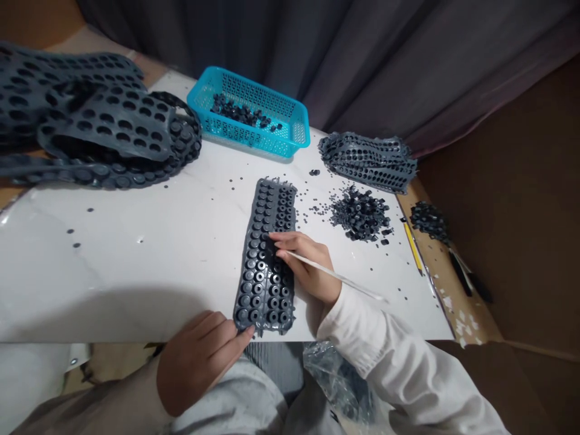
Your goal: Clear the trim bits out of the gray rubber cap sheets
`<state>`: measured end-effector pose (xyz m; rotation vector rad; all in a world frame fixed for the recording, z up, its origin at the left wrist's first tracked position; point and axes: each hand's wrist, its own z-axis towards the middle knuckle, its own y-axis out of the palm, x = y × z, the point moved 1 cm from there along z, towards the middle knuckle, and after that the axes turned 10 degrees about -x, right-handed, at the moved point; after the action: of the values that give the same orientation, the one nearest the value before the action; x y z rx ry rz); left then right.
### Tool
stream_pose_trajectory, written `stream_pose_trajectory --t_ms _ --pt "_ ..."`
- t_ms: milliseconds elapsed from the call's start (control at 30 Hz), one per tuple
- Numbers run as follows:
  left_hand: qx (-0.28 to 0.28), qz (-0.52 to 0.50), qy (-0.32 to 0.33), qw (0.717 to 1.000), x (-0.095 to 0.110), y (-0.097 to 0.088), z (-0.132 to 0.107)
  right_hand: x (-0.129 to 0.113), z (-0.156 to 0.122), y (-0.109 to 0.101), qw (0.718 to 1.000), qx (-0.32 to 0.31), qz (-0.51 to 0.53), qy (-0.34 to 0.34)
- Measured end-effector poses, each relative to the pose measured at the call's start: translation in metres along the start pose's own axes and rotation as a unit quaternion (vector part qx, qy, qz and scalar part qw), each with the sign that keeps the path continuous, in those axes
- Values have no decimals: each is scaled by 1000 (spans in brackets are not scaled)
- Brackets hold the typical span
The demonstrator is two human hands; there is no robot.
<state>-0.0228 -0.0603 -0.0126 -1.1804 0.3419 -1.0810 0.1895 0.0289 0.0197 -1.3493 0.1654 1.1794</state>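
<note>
One studded sheet [261,279] — under right hand [313,266] pinching stick [339,277], half-open left hand [202,357] touching corner

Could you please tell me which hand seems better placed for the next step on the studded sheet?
Probably the right hand: it holds a thin pale stick over the studded sheet, while the left hand touches only its near edge.
</note>
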Motion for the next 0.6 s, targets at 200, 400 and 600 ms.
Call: stream_pose_trajectory --t_ms 200,400,600 --pt "-7 -12 -12 1000 1 1 -2 1 -2 5 998 -26 51 -12" --pt "-5 -16 -4 1000 1 1 -3 8 0 4 996 -57 -44 -60" --pt "-2 -16 -7 1000 0 5 -5 14 7 -3 989 -11 -139 -42"
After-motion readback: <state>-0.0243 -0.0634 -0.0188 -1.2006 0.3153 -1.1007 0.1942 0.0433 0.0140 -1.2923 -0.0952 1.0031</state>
